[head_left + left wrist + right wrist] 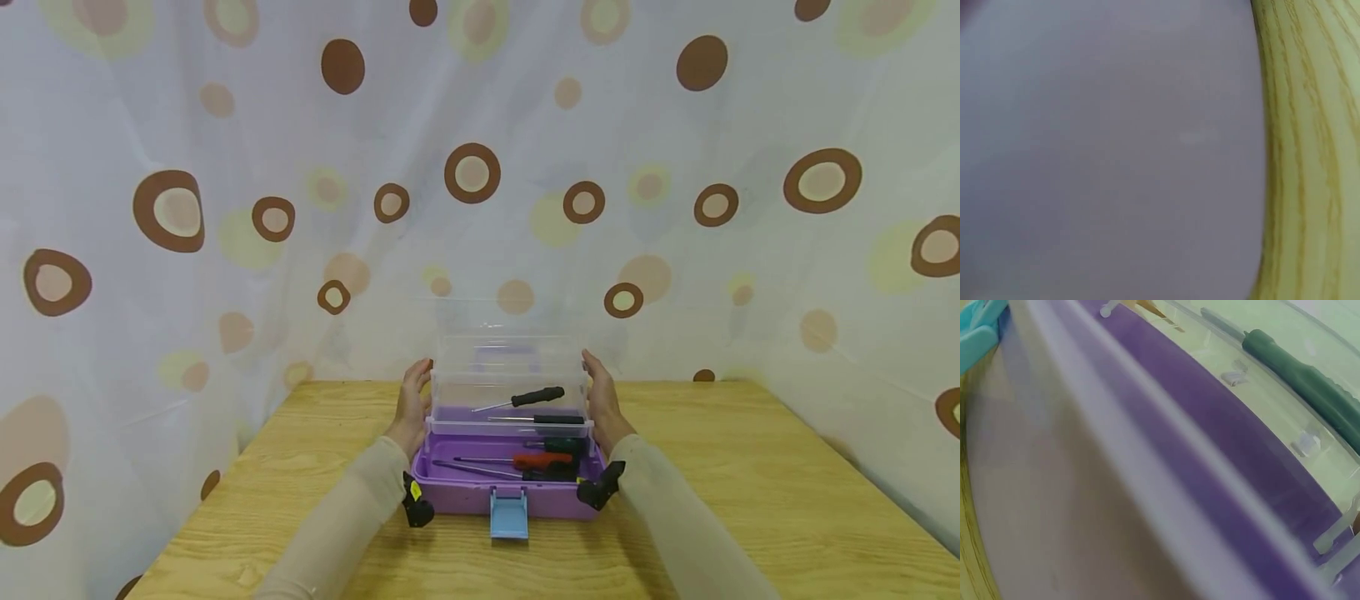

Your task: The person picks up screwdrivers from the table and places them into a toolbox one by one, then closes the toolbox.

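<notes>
Your left hand (pixel 411 402) and right hand (pixel 604 402) lie flat-fingered against the ends of the clear tray (pixel 510 385) over the purple box (pixel 504 492), gripping nothing. You look to be at the tray-shifting step. Next, press evenly from both sides and keep it level so the screwdrivers (pixel 525 398) stay put.

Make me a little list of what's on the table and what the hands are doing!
box: purple toolbox with a blue latch, lid open
tray: clear tray raised above the box
in tray: two black-handled screwdrivers
in box: a red-handled screwdriver and darker tools
left hand: flat against the tray's left side
right hand: flat against the tray's right side
table: light wood
behind: spotted curtain
</notes>
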### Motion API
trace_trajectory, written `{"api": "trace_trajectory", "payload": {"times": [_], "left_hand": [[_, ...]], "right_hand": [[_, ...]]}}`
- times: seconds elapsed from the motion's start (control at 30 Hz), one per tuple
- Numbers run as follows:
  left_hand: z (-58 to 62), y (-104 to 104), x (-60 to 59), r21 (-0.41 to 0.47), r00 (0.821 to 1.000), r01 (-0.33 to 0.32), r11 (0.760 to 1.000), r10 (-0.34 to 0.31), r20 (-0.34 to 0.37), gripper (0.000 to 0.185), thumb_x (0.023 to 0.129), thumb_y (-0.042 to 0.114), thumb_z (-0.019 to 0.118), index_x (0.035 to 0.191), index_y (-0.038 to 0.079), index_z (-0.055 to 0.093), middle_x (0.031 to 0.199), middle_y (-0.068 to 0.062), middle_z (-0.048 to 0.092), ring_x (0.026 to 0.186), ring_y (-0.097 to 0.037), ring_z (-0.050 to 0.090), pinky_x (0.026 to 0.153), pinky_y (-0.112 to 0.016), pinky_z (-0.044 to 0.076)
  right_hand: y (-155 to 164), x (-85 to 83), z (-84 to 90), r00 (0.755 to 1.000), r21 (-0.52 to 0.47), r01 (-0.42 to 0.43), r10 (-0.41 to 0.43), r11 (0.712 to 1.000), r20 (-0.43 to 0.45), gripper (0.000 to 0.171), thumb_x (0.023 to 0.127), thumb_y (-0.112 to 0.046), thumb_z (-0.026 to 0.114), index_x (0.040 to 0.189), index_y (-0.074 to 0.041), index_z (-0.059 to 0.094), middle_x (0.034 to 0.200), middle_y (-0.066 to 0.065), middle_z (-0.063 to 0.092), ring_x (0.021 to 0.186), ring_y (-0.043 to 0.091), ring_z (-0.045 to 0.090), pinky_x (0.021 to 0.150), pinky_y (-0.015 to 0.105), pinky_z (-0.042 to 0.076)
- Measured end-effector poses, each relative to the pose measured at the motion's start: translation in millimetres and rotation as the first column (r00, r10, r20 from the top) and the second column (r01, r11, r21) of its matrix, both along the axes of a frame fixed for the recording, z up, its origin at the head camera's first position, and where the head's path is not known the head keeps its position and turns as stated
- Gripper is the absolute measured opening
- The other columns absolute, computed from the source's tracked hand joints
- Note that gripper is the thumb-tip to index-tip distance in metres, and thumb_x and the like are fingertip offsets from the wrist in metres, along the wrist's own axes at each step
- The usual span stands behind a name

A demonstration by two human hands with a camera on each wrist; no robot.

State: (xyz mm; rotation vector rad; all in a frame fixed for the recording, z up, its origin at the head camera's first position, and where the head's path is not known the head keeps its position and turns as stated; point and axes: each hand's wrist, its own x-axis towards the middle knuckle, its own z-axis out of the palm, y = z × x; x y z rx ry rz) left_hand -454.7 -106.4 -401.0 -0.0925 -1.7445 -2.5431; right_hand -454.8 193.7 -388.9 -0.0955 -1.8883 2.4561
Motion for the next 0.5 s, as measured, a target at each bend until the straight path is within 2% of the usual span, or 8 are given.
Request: {"api": "trace_trajectory", "payload": {"times": [0.1, 0.3, 0.4, 0.5], "left_hand": [[1.3, 0.5, -0.1, -0.009, 1.000, -0.009, 1.000, 0.009, -0.015, 0.066, 0.104, 0.046, 0.049, 0.158, 0.012, 0.031, 0.166, -0.015, 0.023, 0.143, -0.046, 0.035, 0.112, -0.058, 0.033], [1.6, 1.0, 0.0, -0.002, 1.000, -0.011, 1.000, 0.011, -0.004, 0.066, 0.104, 0.046, 0.048, 0.157, 0.012, 0.033, 0.165, -0.013, 0.026, 0.141, -0.043, 0.040, 0.111, -0.056, 0.035], [0.7, 0.8, 0.1, -0.008, 1.000, -0.010, 1.000, 0.010, -0.007, 0.067, 0.103, 0.048, 0.048, 0.158, 0.012, 0.033, 0.165, -0.012, 0.026, 0.141, -0.042, 0.041, 0.110, -0.055, 0.037], [-1.0, 0.6, -0.5, -0.013, 1.000, -0.007, 1.000, 0.007, -0.015, 0.068, 0.104, 0.047, 0.047, 0.159, 0.011, 0.032, 0.165, -0.012, 0.026, 0.141, -0.042, 0.041, 0.109, -0.055, 0.038]], "right_hand": [[0.5, -0.1, 0.8, 1.000, -0.002, 0.014, -0.014, 1.000, -0.027, 0.082, 0.104, -0.057, 0.040, 0.166, -0.008, 0.017, 0.166, 0.017, 0.023, 0.142, 0.035, 0.032, 0.116, 0.046, 0.030], [-0.5, 1.5, 2.7, 0.999, -0.001, 0.023, -0.023, 1.000, -0.038, 0.077, 0.105, -0.055, 0.038, 0.164, -0.009, 0.023, 0.160, 0.016, 0.033, 0.135, 0.031, 0.038, 0.112, 0.043, 0.033], [-1.0, 2.8, 2.9, 0.999, -0.007, 0.018, -0.018, 1.000, -0.046, 0.076, 0.106, -0.054, 0.038, 0.164, -0.008, 0.023, 0.162, 0.016, 0.030, 0.140, 0.033, 0.034, 0.117, 0.044, 0.029], [-0.3, 3.8, 2.1, 0.998, 0.019, 0.029, -0.028, 0.999, -0.049, 0.075, 0.106, -0.053, 0.038, 0.165, -0.009, 0.024, 0.167, 0.013, 0.021, 0.149, 0.033, 0.022, 0.122, 0.046, 0.018]]}}
